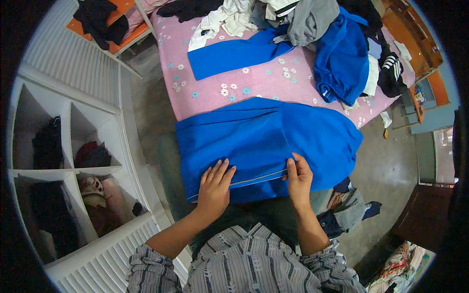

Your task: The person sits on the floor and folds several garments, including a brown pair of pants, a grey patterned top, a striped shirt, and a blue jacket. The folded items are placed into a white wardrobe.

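A bright blue, soft-looking fabric garment (264, 151) is lying spread in front of the person, its far side overlapping the near edge of a pink bed cover with white and blue flowers (303, 88). Its surface is showing shallow creases, and a broad, squarish layer is lying doubled over its left part. A thin, pale line of piping (259, 177) is running slantwise along the near side of that layer, rising toward the right. The garment's long axis is running left to right across the person's front; the straight-edged end is pointing left, while the rounded, gathered end is pointing right.

The left hand (215, 188) is resting palm down on the doubled layer, its fingers extended and gripping nothing. The right hand (299, 178) is pinching the layer's near right corner between thumb and fingers. What is supporting the garment's near side is hard to make out, since that area is dark.

Beyond it, a long, flat, blue fabric piece (239, 56) and a bunched blue garment (342, 58) are lying on the bed cover.
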`<state>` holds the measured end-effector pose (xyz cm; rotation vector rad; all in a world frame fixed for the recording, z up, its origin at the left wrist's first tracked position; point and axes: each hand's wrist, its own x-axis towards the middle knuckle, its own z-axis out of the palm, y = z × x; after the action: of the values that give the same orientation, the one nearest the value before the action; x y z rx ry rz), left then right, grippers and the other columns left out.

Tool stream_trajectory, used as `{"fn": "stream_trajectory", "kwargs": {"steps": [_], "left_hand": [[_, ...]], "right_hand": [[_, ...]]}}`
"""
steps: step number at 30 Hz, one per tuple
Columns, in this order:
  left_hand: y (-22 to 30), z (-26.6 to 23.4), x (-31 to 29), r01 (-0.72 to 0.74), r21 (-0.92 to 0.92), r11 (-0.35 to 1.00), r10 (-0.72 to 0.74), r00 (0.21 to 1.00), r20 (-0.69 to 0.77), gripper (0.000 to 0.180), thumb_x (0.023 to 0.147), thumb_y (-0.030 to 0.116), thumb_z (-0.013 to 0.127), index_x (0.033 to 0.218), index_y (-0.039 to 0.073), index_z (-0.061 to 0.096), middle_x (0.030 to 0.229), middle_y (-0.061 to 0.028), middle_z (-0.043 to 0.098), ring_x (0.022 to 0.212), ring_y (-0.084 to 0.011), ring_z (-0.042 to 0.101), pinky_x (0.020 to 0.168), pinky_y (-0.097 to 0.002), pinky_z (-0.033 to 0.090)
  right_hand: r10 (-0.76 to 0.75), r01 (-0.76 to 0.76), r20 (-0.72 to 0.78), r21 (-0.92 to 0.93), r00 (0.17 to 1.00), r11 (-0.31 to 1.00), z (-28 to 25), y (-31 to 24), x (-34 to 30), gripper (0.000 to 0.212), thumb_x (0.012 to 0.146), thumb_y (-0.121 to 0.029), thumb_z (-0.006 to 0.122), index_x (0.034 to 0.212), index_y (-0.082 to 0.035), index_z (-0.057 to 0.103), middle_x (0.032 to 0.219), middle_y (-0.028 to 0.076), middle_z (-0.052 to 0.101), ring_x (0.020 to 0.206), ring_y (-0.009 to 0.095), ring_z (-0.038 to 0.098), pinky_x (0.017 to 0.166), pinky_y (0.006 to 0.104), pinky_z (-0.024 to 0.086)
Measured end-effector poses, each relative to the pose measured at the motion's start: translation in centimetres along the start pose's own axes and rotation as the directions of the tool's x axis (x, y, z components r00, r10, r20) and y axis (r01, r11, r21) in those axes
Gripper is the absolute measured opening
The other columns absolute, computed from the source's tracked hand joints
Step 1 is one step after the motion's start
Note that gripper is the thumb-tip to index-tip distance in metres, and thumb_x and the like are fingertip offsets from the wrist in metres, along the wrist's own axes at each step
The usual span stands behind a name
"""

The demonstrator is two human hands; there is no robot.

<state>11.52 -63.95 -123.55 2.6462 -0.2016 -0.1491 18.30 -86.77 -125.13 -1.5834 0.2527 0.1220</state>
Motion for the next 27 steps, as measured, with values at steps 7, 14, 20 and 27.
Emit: {"fn": "stream_trajectory", "kwargs": {"steps": [7, 14, 20, 27], "left_hand": [[3.5, 1.7, 2.5, 0.006, -0.022, 1.0, -0.006, 1.0, -0.006, 0.078, 0.072, 0.012, 0.069, 0.139, 0.004, 0.032, 0.145, -0.0231, 0.028, 0.134, -0.0375, 0.029, 0.108, -0.0525, 0.022], [4.4, 2.4, 4.6, -0.059, -0.438, 0.897, -0.075, 0.956, -0.283, 0.074, 0.071, 0.016, 0.074, 0.134, 0.003, 0.04, 0.133, -0.0232, 0.044, 0.122, -0.0371, 0.044, 0.101, -0.044, 0.035], [-5.1, -7.0, 2.0, -0.056, -0.997, 0.05, -0.924, 0.377, -0.067, 0.043, 0.091, 0.027, 0.051, 0.128, 0.004, 0.048, 0.126, -0.0132, 0.053, 0.114, -0.0287, 0.051, 0.102, -0.0411, 0.036], [-20.8, -14.6, -13.3, -0.48, -0.876, -0.036, -0.969, 0.231, -0.087, 0.051, 0.094, 0.033, 0.048, 0.135, 0.005, 0.04, 0.136, -0.0178, 0.044, 0.123, -0.0352, 0.043, 0.105, -0.0521, 0.032]], "right_hand": [[-0.128, 0.08, -0.048, -0.554, 0.991, 0.829, -2.3, 3.3, 2.2, 0.045, 0.085, -0.026, 0.068, 0.117, 0.002, 0.053, 0.082, 0.007, 0.062, 0.067, 0.014, 0.057, 0.058, 0.0267, 0.048], [-0.033, 0.053, 0.404, -0.038, 0.914, 0.998, 4.8, -3.3, 1.2, 0.02, 0.091, -0.023, 0.06, 0.093, -0.003, 0.059, 0.078, 0.006, 0.062, 0.066, 0.011, 0.05, 0.053, 0.0297, 0.04], [-0.113, 0.084, 0.129, 0.211, 0.985, 0.974, -1.7, -3.8, 0.5, 0.036, 0.095, -0.024, 0.053, 0.125, -0.004, 0.047, 0.104, 0.01, 0.063, 0.076, 0.014, 0.059, 0.068, 0.0271, 0.05], [0.317, -0.126, -0.509, 0.374, 0.8, 0.919, -20.7, 4.6, 4.9, 0.066, 0.086, -0.043, 0.063, 0.129, 0.003, 0.043, 0.129, 0.016, 0.048, 0.116, 0.029, 0.049, 0.097, 0.0418, 0.04]]}}
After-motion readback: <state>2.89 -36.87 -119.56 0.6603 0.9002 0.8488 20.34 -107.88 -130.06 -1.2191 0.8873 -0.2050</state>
